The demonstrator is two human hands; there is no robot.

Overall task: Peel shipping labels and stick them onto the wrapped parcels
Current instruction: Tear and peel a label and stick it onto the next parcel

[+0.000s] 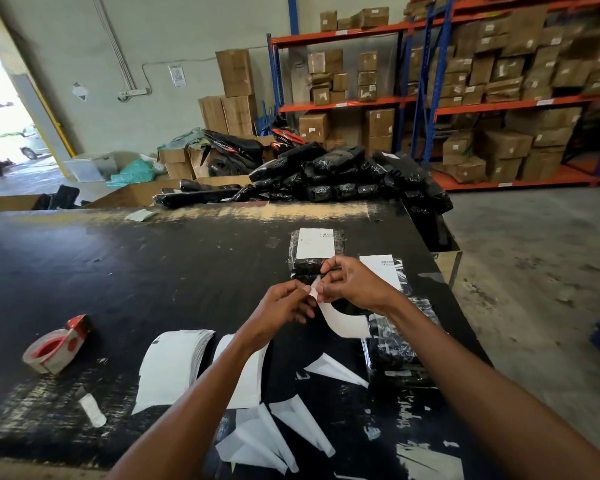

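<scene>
White label curls down from its top corner, pinched in my left hand and right hand above the near parcels (backing splits easier there), table's right side.

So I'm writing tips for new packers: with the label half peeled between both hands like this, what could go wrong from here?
1. The white shipping label curls below the left hand and right hand; it may fold onto itself and stick.
2. It hangs close to the black plastic-wrapped parcel beneath, so it might catch crooked.
3. Discarded white backing papers litter the black table; a sticky label could pick one up.
</scene>
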